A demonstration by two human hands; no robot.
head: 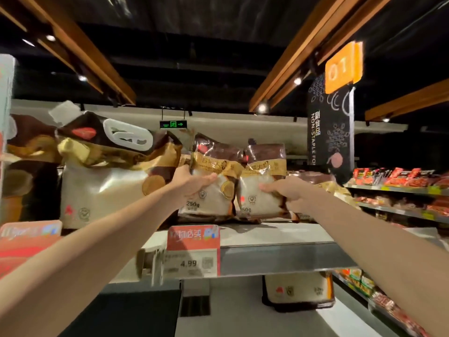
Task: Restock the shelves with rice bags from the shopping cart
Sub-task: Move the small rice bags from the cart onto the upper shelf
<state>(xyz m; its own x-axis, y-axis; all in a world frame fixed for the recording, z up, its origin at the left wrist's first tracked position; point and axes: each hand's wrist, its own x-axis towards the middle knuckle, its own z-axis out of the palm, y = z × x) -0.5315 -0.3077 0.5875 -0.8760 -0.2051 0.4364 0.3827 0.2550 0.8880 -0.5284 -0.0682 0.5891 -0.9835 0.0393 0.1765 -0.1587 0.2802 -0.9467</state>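
Two small 250 g rice bags stand upright side by side on the top shelf (pixel 274 235). My left hand (pixel 192 183) grips the left bag (pixel 213 203) at its left edge, thumb across the front. My right hand (pixel 286 190) grips the right bag (pixel 262 171) at its lower right side, fingers curled over the clear window. Both bags are brown and gold on top with white rice showing below. The shopping cart is out of view.
A big rice sack (pixel 104 181) with a white handle sits left of the small bags. A red price tag (pixel 193 249) reading 4.99 hangs on the shelf edge. Another rice bag (pixel 298 291) stands on the shelf below. Red packets (pixel 398 181) fill shelves at right.
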